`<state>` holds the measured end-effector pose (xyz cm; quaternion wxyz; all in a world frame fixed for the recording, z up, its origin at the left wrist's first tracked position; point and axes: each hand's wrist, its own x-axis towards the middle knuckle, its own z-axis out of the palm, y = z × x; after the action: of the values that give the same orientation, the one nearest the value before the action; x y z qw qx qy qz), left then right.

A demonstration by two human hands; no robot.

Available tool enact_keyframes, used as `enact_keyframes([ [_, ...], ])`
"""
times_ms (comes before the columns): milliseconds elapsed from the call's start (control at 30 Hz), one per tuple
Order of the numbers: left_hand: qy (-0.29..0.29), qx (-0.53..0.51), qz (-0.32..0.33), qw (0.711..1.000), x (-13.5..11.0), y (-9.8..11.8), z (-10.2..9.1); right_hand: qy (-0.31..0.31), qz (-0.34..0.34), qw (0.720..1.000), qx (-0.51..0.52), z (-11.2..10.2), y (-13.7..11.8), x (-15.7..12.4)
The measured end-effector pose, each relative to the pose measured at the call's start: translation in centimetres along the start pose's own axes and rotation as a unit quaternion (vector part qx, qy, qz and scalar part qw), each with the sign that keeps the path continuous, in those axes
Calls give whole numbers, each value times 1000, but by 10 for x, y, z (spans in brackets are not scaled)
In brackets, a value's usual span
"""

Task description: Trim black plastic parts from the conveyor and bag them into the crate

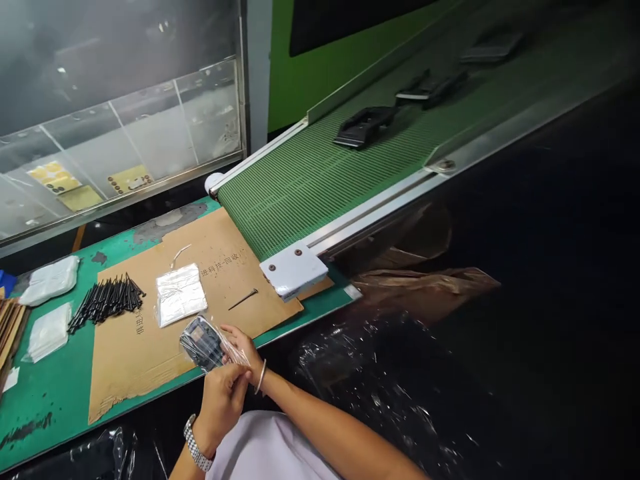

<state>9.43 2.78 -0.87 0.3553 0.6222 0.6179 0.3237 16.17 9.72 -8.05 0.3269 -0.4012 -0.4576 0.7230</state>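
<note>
We see the green conveyor belt [280, 207] first, sloping down until its end sits over the tabletop [45, 400], perhaps so that what it carries arrives within reach. On the tabletop lies a flat cardboard sheet [130, 373], probably there to spare surfaces from scratches. Black moulded parts [363, 127] rest on the belt, spaced along it. On the cardboard's left edge we have a heap of black rods [107, 300], laid roughly side by side, likely for easy picking. Beside it, a stack of clear plastic bags [181, 293] lies flat, near our hands.

Our right hand [245, 350] is closed around the lower end of a bagged black part [200, 340], which it holds over the cardboard's near edge, seemingly to steady it. Our left hand [225, 397] pinches the bag's loose film [234, 348] between thumb and forefinger, apparently to keep it taut. Smallest is a single rod [243, 299], lying alone on the cardboard.
</note>
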Motion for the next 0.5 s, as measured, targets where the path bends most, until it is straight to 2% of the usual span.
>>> enact_keyframes([
  [67, -14, -27, -22, 999, -14, -3, -4, 2, -1, 1000, 22, -6, -2, -3],
  [100, 20, -54, -44, 997, -21, -7, -6, 7, -6, 999, 32, -8, -4, -5],
  [133, 87, -91, -73, 989, -28, -12, -6, 10, -12, 999, 38, -10, -6, -8],
  [167, 184, -138, -110, 967, -33, -17, -6, 10, -19, 999, 38, -10, -8, -12],
  [200, 290, -194, -148, 925, -36, -21, -5, 5, -26, 999, 31, -10, -10, -16],
  [233, 378, -259, -181, 870, -38, -24, -4, -6, -33, 999, 16, -9, -13, -21],
  [267, 429, -330, -207, 815, -38, -26, -3, -22, -42, 999, -2, -7, -15, -26],
  [300, 435, -408, -229, 770, -37, -26, -3, -40, -52, 998, -22, -4, -18, -31],
  [400, 333, -610, -274, 665, -30, -21, -8, -82, -89, 990, -68, 5, -22, -44],
  [433, 317, -653, -286, 625, -28, -20, -12, -82, -98, 989, -76, 7, -22, -48],
  [500, 343, -701, -300, 549, -27, -21, -21, -78, -96, 988, -92, 7, -19, -54],
])
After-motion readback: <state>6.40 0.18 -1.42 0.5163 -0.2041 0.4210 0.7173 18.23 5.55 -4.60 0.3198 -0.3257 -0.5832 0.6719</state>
